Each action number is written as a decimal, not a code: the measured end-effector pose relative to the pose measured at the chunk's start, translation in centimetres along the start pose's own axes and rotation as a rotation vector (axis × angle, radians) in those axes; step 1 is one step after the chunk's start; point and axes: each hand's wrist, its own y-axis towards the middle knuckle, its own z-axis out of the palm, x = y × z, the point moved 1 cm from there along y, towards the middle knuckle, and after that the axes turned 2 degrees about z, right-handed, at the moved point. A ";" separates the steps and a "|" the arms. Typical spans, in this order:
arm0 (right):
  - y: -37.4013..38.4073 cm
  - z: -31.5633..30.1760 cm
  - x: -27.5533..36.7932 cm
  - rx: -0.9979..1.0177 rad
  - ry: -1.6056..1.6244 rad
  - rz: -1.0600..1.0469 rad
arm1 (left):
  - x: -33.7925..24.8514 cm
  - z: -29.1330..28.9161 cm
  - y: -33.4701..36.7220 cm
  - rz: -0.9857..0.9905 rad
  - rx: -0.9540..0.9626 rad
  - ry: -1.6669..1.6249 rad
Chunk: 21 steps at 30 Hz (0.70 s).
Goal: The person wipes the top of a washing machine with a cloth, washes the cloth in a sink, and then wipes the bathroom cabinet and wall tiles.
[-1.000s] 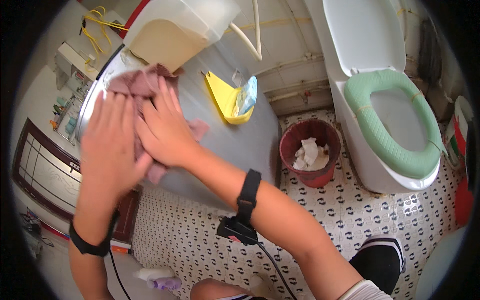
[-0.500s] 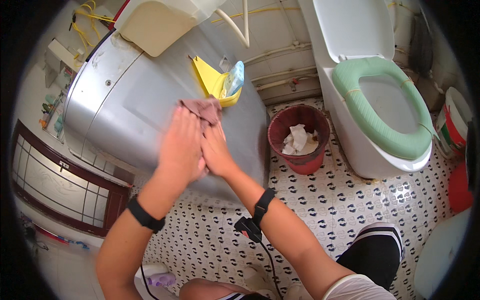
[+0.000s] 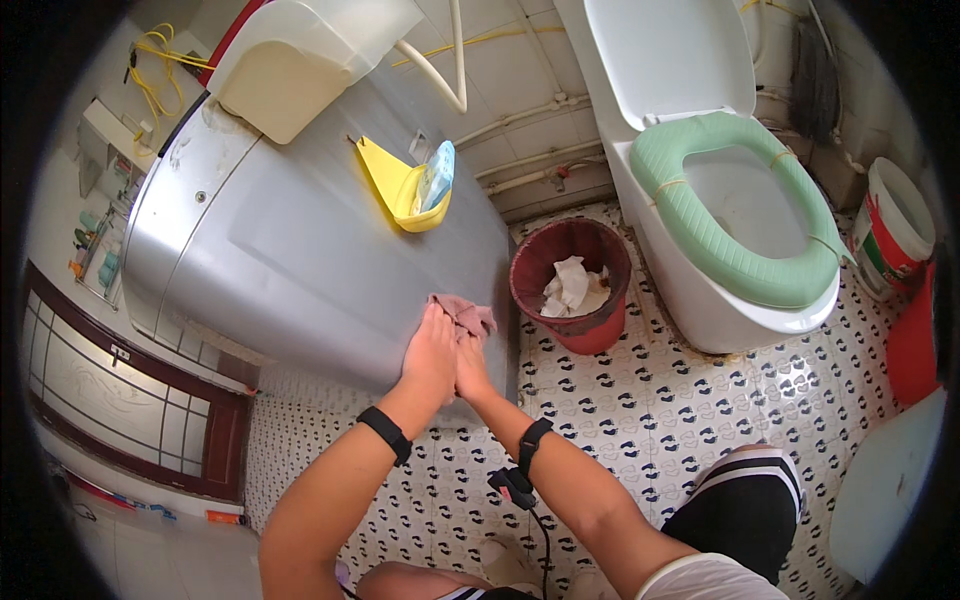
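Note:
A dusty-pink cloth (image 3: 466, 316) lies against the lower side of a silver-grey appliance (image 3: 290, 240), close to its right edge. My left hand (image 3: 430, 352) is stretched flat, its straight fingers pressing on the left part of the cloth. Right beside it, my right hand (image 3: 472, 368) has its fingertips at the bunched cloth, which partly covers them and which it grips. Higher on the same panel hangs a yellow holder (image 3: 385, 190) with a blue-and-white soft packet (image 3: 436, 178) in it.
A dark red bin (image 3: 598, 335) with crumpled paper stands right of the appliance. Beyond it is a white toilet (image 3: 680, 285) with a green padded seat cover (image 3: 650, 165). A white bucket (image 3: 895, 215) is at the far right. A cabled black device (image 3: 512, 488) hangs at my right wrist.
Both hands and the cloth have moved down and to the right along the panel, from just below the yellow holder to near the appliance's lower right edge. The view has shifted slightly.

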 end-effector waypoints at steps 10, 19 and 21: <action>4.1 1.2 11.4 0.203 -0.002 -0.073 | 6.2 -1.2 -3.2 -0.247 0.123 -0.014; 6.5 1.1 12.9 0.125 0.124 -0.381 | 7.0 -1.3 -3.3 -0.392 0.003 0.013; 6.8 1.1 11.0 0.108 0.083 -0.358 | 6.2 -1.3 -2.0 -0.347 0.020 -0.008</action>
